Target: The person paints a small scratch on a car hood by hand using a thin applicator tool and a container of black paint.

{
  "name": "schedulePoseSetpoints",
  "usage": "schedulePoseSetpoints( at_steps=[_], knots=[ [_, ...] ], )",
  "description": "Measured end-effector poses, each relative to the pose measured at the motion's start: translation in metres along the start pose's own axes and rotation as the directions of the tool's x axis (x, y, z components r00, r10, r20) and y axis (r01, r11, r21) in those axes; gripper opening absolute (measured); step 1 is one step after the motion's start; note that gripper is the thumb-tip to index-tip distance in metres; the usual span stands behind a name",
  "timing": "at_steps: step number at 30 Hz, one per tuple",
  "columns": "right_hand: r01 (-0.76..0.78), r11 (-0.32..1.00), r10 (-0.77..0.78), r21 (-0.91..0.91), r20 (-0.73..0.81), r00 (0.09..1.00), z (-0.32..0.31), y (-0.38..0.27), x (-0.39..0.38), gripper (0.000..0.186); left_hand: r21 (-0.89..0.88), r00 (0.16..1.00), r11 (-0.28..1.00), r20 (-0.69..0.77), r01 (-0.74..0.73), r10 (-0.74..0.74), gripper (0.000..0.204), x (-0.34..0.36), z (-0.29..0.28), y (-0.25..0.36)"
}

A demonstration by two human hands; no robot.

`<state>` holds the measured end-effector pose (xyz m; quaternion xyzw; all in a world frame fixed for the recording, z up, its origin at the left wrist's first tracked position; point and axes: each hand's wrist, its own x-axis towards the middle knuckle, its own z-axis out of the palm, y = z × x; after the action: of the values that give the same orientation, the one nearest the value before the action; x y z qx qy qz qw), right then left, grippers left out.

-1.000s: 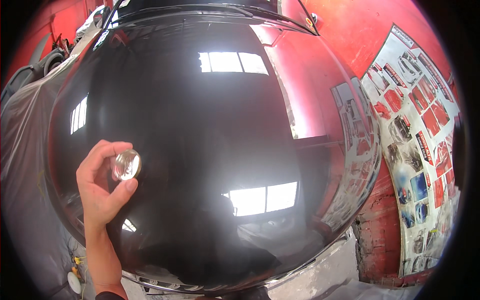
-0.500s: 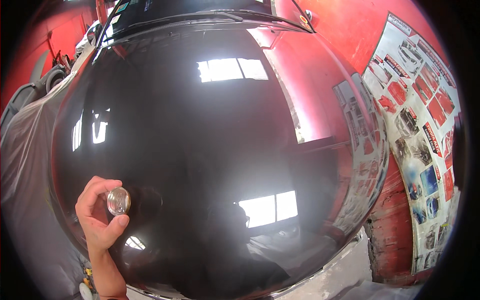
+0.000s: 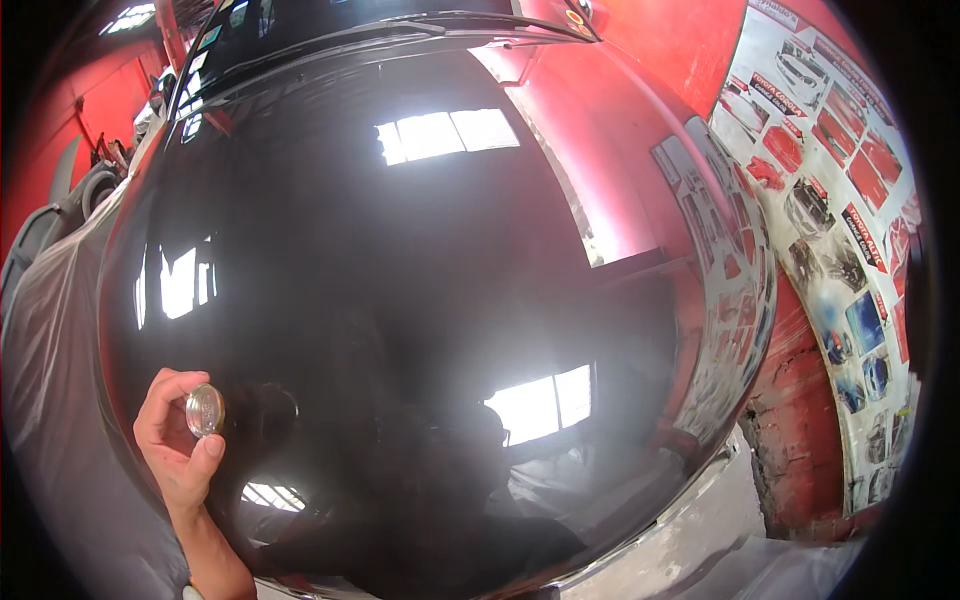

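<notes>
Fingers (image 3: 186, 379) of the left hand (image 3: 170, 440): clamped by their tips on the rim of one silvery disc (image 3: 206, 411), thumb at the lower edge, index finger at the upper. Right hand: out of view.

Silvery disc: round, thick-edged, tilted up on its side; placed over the near left part of the black hood (image 3: 400, 270), seemingly apart from it. Exact gap: cannot be told from where I stand.

Hood: glossy, broad, curved, showing reflections of bright windows.

Wiper (image 3: 350, 42): dark, beyond the hood's far edge. Plastic sheet (image 3: 60, 360): translucent, draped left of the hood. Poster (image 3: 812, 200): photo-covered, on the wall right of the hood.

Hazards, as I judge them:
Slip: the hold is on a smooth rim only; a loosened thumb could let the disc fall onto the hood and roll off its curved left side.
Scratch: the edge looks hard; lowering it too far, or dragging it, could mark the gloss.
Misjudged height: the mirror-like finish could hide where the hood's surface lies, causing an early knock.
Snag: swinging wide of the hood's left edge, the wrist could catch the sheet.
</notes>
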<state>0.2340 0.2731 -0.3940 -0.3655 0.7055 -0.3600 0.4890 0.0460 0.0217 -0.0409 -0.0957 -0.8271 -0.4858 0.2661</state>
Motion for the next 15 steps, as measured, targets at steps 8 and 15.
schedulePoseSetpoints(
  at_steps=[8,15],
  knots=[
    [0.060,0.998,-0.060,-0.017,-0.004,0.998,0.021,0.002,-0.001,0.017,0.041,1.000,0.999,-0.008,0.018,-0.017,0.062,0.002,-0.002,-0.001],
    [0.211,0.975,-0.212,-0.073,-0.005,0.977,0.080,0.011,-0.011,0.016,0.076,0.997,0.995,-0.035,-0.066,0.069,0.058,0.004,-0.003,-0.001]
  ],
)
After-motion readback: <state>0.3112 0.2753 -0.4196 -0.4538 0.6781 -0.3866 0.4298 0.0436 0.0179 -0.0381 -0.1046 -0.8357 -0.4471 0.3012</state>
